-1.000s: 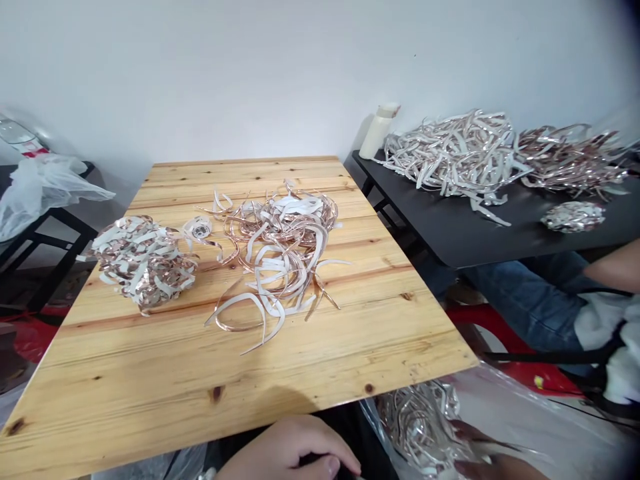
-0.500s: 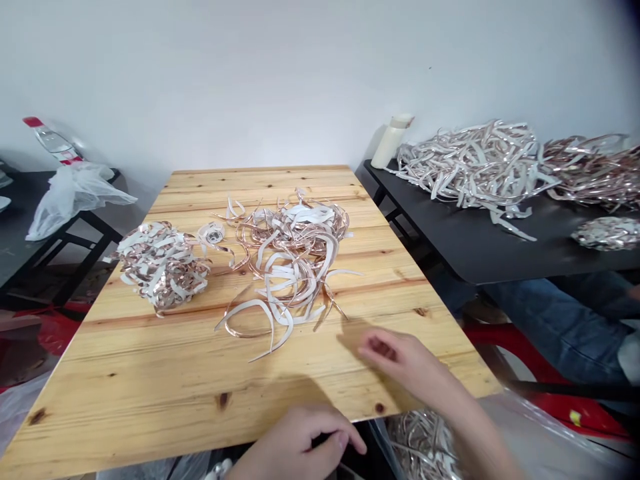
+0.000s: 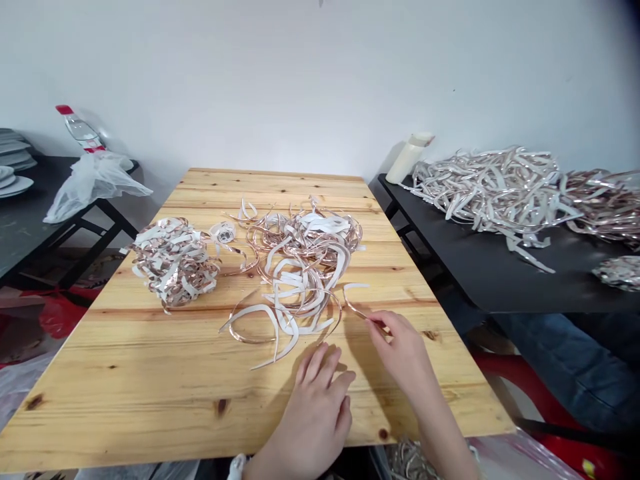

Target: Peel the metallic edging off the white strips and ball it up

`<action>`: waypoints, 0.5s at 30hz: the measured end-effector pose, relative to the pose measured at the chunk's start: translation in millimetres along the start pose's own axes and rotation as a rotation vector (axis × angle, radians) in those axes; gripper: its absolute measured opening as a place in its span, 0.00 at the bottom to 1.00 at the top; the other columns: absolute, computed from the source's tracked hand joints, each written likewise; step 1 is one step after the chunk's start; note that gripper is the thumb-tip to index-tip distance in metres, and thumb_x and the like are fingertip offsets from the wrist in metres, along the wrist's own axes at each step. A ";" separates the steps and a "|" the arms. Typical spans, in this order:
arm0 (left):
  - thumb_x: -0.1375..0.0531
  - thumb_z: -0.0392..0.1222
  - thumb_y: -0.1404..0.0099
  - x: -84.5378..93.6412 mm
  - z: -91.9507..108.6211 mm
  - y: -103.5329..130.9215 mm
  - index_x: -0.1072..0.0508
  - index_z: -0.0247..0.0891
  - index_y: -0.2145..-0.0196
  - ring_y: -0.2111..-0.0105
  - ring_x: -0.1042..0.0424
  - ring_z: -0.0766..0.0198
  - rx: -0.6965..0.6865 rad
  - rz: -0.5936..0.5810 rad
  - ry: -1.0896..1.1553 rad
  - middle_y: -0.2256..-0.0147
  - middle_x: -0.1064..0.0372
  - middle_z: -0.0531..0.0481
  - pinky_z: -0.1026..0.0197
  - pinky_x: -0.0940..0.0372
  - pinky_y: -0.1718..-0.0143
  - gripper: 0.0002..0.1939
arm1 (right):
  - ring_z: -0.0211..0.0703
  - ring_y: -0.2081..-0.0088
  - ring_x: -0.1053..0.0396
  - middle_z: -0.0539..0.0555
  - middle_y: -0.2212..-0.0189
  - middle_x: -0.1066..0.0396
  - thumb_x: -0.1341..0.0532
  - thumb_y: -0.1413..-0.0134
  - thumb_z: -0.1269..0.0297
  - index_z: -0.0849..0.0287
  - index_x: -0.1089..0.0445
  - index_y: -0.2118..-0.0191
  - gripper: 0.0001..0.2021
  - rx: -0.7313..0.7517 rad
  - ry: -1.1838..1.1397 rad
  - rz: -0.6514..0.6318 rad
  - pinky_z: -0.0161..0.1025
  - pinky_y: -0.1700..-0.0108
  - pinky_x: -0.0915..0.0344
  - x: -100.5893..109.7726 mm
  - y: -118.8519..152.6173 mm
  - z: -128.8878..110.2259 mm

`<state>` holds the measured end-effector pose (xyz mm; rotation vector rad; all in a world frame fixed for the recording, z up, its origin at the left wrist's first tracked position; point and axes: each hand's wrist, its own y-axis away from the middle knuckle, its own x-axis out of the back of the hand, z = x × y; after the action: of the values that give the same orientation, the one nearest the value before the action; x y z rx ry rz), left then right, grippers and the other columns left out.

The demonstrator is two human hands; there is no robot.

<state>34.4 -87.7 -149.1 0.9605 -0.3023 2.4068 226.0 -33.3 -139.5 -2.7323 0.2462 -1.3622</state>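
My right hand (image 3: 404, 357) pinches one end of a thin foil strip (image 3: 353, 307), white on one side and shiny copper on the other. The strip's free end curls away over the wooden table (image 3: 165, 387). My left hand (image 3: 316, 413) is over the table, fingers extended and slightly apart, just short of the loose heap of strips (image 3: 313, 267). Nothing shows in it. Left of that heap sits a dense crumpled bundle of strips (image 3: 175, 260), and a small coil of strip (image 3: 225, 233) lies between them.
On the black table to the right are a large strip pile (image 3: 500, 190), a cream bottle (image 3: 410, 159) and a person's jeans-clad leg (image 3: 565, 367) below. The left table holds a clear bottle (image 3: 83, 130), a white plastic bag (image 3: 95, 177) and stacked plates (image 3: 15, 157). Strips (image 3: 407, 460) lie below the front edge.
My right hand has taken hold of a strip and moved slightly forward. The left hand has risen from the front edge onto the table, its fingers extending. The view has shifted left.
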 end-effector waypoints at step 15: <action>0.49 0.49 0.31 15.3 -12.5 -1.7 0.33 0.35 0.68 0.70 0.36 0.65 0.324 0.227 0.918 0.72 0.35 0.49 0.63 0.39 0.65 0.15 | 0.28 0.83 0.43 0.44 0.79 0.36 0.32 0.53 0.64 0.56 0.33 0.68 0.09 -0.486 -1.688 -0.321 0.28 0.81 0.42 -57.5 24.2 -65.5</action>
<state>18.9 -75.5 -147.5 -0.1493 0.3408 2.8602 137.0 -46.8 -148.7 -3.1955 -0.0325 1.3728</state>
